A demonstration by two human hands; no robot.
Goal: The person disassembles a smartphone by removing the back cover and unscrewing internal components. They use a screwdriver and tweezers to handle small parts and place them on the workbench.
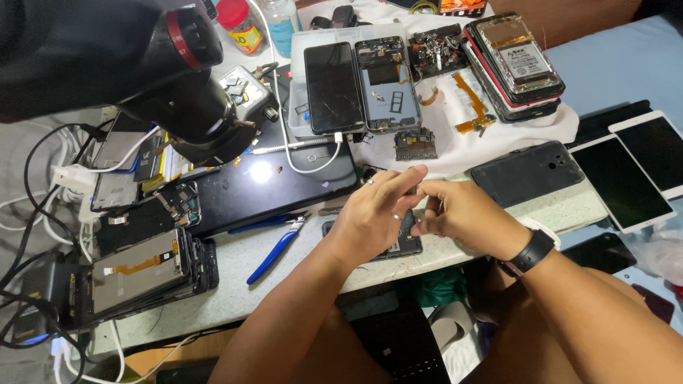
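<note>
An opened phone (398, 245) at the counter's (235, 284) near edge is covered by both hands, left hand (373, 217) and right hand (455, 213), fingertips pinched together directly above it.

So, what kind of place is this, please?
Most likely a phone repair bench. Opened phones with bare circuit boards lie about, a stack of dismantled handsets stands at the back, and both hands, the left hand and the right hand, work over a small phone.
</note>
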